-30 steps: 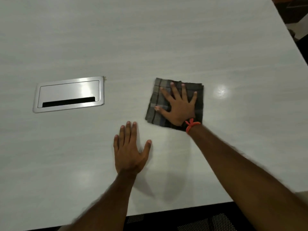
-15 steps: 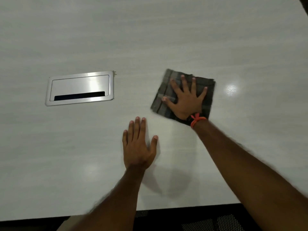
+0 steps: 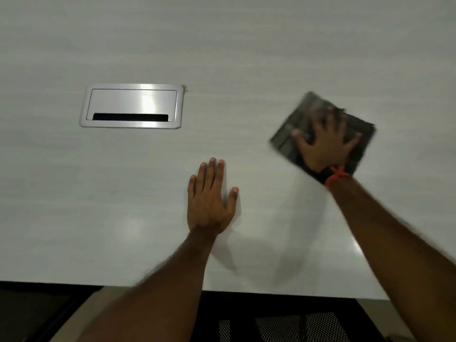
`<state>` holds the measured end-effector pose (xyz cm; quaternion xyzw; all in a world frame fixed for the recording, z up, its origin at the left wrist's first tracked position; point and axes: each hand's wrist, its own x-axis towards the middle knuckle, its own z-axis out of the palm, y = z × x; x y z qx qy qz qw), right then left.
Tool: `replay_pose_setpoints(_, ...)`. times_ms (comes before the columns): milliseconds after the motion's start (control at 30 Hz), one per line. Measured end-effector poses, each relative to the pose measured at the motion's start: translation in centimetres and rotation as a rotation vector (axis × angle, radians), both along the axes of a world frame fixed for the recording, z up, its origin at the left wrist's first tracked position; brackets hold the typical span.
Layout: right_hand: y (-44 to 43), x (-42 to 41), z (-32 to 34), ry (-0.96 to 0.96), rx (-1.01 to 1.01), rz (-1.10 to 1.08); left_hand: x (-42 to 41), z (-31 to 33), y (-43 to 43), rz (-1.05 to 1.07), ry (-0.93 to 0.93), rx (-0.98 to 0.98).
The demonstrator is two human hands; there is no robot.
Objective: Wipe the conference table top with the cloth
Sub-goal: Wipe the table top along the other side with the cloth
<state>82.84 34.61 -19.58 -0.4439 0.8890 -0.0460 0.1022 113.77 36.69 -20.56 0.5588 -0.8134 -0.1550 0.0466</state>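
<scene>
Near edge: the tabletop (image 3: 246, 45) ends in a straight edge low in the frame, crossed by 2 forearms; below it are dark floor and a mesh chair back (image 3: 283, 327).
Open room: bare surface fills the upper frame and the far right.
Cloth: the cloth (image 3: 283, 138) is a dark folded square, turned cornerwise, lying flat right of centre and blurred.
Right grip: the right hand (image 3: 323, 146) lies flat on the cloth with fingers spread, pressing, not clutching; a red band (image 3: 336, 175) is at the wrist.
Left grip: the left hand (image 3: 209, 203) lies palm down on bare tabletop at lower centre, fingers straight, holding nothing.
Obstacle: a silver cable hatch (image 3: 132, 106) sits flush at upper left, well apart from both hands.
Surface: pale grey, faintly grained, glossy.
</scene>
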Motion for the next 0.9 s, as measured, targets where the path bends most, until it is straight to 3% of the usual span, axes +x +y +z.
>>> replay_pose_setpoints(67, 0.9, -2.4, 0.0, -0.034, 0.002, -0.277, 0.1, -0.2, 0.0, 0.002, -0.012, -0.001)
replay_pose_setpoints(133, 1.1, 0.3, 0.1, -0.030, 0.014, -0.339, 0.1, -0.2, 0.0, 0.002, -0.017, 0.001)
replay_pose_setpoints(267, 6.1, 8.3, -0.6, 0.014, 0.052, 0.170, 0.1, 0.0, 0.1, -0.016, -0.023, 0.012)
replay_pose_setpoints(333, 8.8, 6.6, -0.5, 0.011, 0.070, 0.217, 0.1, 0.0, 0.1, -0.021, -0.029, 0.003)
replay_pose_setpoints(467, 11.5, 2.4, 0.2, -0.015, 0.046, -0.329, 0.0, -0.2, 0.0, -0.017, -0.033, -0.008)
replay_pose_setpoints(533, 11.4, 6.3, 0.2, -0.022, 0.049, -0.434, 0.0, -0.3, 0.1, -0.024, -0.036, -0.021)
replay_pose_setpoints(567, 11.8, 9.3, 0.2, -0.013, 0.047, -0.375, -0.1, -0.2, 0.1, -0.025, -0.032, -0.019)
replay_pose_setpoints(667, 15.8, 15.7, -0.1, 0.010, 0.115, 0.097, 0.2, 0.3, 0.0, -0.037, 0.023, 0.019)
replay_pose_setpoints(733, 18.9, 14.5, 0.0, 0.021, 0.129, 0.175, 1.5, 0.5, -0.6, -0.114, 0.045, 0.012)
replay_pose_setpoints(800, 21.0, 12.1, 0.1, 0.029, 0.128, -0.076, 4.4, 0.3, -1.5, -0.145, -0.019, -0.029)
replay_pose_setpoints(900, 20.8, 13.4, 0.1, -0.023, 0.067, -0.526, 10.3, 0.1, -3.4, 0.022, -0.092, -0.023)
